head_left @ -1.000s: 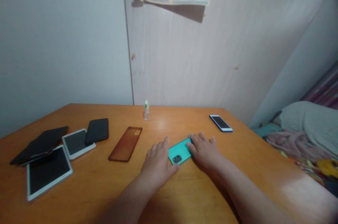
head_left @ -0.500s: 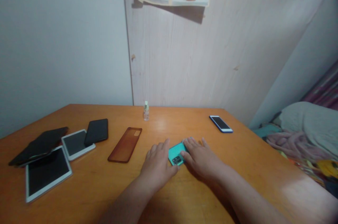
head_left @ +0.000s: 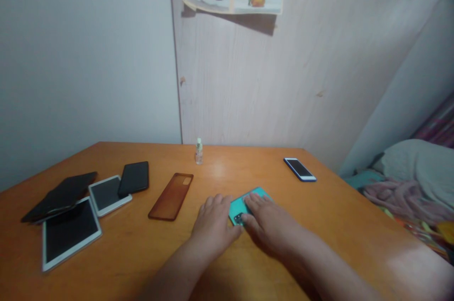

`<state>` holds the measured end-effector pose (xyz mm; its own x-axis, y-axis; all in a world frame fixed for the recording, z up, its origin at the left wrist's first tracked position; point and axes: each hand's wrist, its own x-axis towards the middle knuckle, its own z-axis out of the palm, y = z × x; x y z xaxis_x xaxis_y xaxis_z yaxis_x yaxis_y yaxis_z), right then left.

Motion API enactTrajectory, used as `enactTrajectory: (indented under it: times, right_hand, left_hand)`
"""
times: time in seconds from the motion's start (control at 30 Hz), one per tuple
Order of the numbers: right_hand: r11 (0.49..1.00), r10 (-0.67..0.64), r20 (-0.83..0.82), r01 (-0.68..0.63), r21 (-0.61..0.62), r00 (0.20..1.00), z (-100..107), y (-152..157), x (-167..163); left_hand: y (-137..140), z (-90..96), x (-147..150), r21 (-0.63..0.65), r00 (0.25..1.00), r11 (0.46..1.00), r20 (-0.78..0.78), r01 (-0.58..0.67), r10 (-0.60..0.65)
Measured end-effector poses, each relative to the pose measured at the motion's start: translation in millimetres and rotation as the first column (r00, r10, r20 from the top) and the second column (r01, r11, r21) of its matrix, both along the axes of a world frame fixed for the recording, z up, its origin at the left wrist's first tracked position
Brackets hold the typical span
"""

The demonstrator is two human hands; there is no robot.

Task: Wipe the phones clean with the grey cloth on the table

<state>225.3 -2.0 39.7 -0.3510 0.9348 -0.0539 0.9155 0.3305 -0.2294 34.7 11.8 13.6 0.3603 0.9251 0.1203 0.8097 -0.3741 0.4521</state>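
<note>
A teal smartphone (head_left: 238, 206) lies back up on the wooden table, with its dark camera block at the near left corner. My right hand (head_left: 267, 220) rests across the phone's back, fingers laid flat, covering much of its right half. At the phone's left edge is my left hand (head_left: 213, 220), fingers stretched forward and thumb apart near the camera corner. Its fingertips look to touch the edge; whether they press on it I cannot tell. To the left lies a brown translucent phone case (head_left: 171, 197) with a camera cut-out.
Farther left lie a white tablet (head_left: 71, 232), a smaller white device (head_left: 108, 194), a black device (head_left: 134, 178) and a dark folded cover (head_left: 62, 197). A small clear bottle (head_left: 199, 152) stands at the back. A blue-edged phone (head_left: 300, 169) lies back right on the table (head_left: 340, 230).
My right hand has slid slightly along the phone, showing more of its far right corner. My left fingers have come closer to its left edge. The view has shifted slightly.
</note>
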Motion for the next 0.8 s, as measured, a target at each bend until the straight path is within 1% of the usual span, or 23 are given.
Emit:
enactTrajectory:
  times: [0.07, 0.1, 0.13, 0.27, 0.3, 0.33, 0.43, 0.47, 0.5, 0.53, 0.6, 0.63, 0.67, 0.7, 0.73, 0.8]
  right_hand:
    - [0.99, 0.136, -0.07, -0.139, -0.039, 0.988, 2.6, -7.4, -7.4]
    - [0.984, 0.164, -0.085, -0.169, -0.053, 0.983, 3.7, -8.7, -8.4]
    - [0.985, 0.159, -0.08, -0.163, -0.06, 0.984, 4.4, -8.1, -7.4]
    - [0.999, -0.032, 0.03, 0.032, -0.009, 0.999, 4.9, 1.1, 2.5]
    - [0.999, -0.042, 0.035, 0.042, 0.0, 0.998, 5.2, 1.4, 2.4]
    - [1.0, -0.02, 0.023, 0.02, -0.001, 1.0, 5.7, 0.2, 0.5]
    - [0.988, 0.148, -0.058, -0.15, -0.046, 0.987, 8.6, -7.5, -9.4]
    - [0.982, 0.176, -0.072, -0.18, -0.056, 0.982, 9.4, -8.9, -11.1]
    - [0.983, 0.172, -0.069, -0.176, -0.061, 0.983, 9.8, -8.6, -10.7]
    - [0.989, 0.134, -0.049, -0.137, -0.058, 0.99, 9.7, -6.6, -8.2]
    - [0.999, -0.011, 0.024, 0.012, -0.037, 1.0, 8.0, 1.0, 1.3]
    - [0.996, -0.087, 0.064, 0.089, -0.024, 0.994, 6.9, 4.8, 6.3]
    - [0.989, -0.145, 0.097, 0.147, -0.012, 0.985, 5.8, 7.5, 10.2]
    - [0.984, -0.175, 0.12, 0.177, -0.004, 0.977, 5.1, 8.3, 12.1]
    - [0.984, -0.175, 0.129, 0.176, 0.003, 0.976, 4.7, 7.0, 11.6]
    - [0.996, -0.091, 0.106, 0.092, -0.005, 0.99, 5.6, -0.7, 5.4]
  left_hand:
    - [-0.2, 1.0, -1.2, 0.001, 1.0, 1.0, -0.005, 0.019, -0.019]
    - [-0.5, 1.6, -1.7, 0.0, 1.0, 1.0, -0.007, 0.025, -0.025]
    - [-0.7, 2.2, -1.9, -0.001, 1.0, 1.0, -0.006, 0.028, -0.028]
    - [-1.7, 4.3, -1.5, -0.002, 1.0, 1.0, -0.001, 0.019, -0.019]
    - [-1.8, 4.4, -1.3, -0.004, 1.0, 1.0, -0.005, 0.018, -0.018]
    - [-1.8, 4.4, -1.2, -0.005, 1.0, 1.0, -0.008, 0.019, -0.019]
    - [-1.8, 4.1, -1.5, -0.014, 0.999, 1.0, -0.019, 0.026, -0.026]
    - [-1.8, 4.2, -1.7, -0.017, 0.999, 0.999, -0.021, 0.028, -0.028]
    - [-1.9, 4.5, -1.9, -0.021, 0.999, 0.999, -0.021, 0.027, -0.027]
    - [-2.1, 4.8, -2.0, -0.023, 0.999, 0.999, -0.019, 0.028, -0.028]
    - [-2.4, 5.5, -2.2, -0.028, 1.0, 0.999, -0.012, 0.028, -0.028]
    - [-2.5, 5.7, -2.1, -0.029, 1.0, 0.999, -0.01, 0.025, -0.026]
    - [-2.6, 5.8, -2.0, -0.03, 1.0, 0.999, -0.007, 0.022, -0.023]
    - [-2.6, 5.7, -1.9, -0.03, 1.0, 0.999, -0.005, 0.021, -0.021]
    - [-2.6, 5.6, -1.8, -0.029, 1.0, 0.999, -0.002, 0.019, -0.019]
    - [-2.6, 5.3, -1.7, -0.028, 1.0, 0.999, 0.006, 0.021, -0.021]
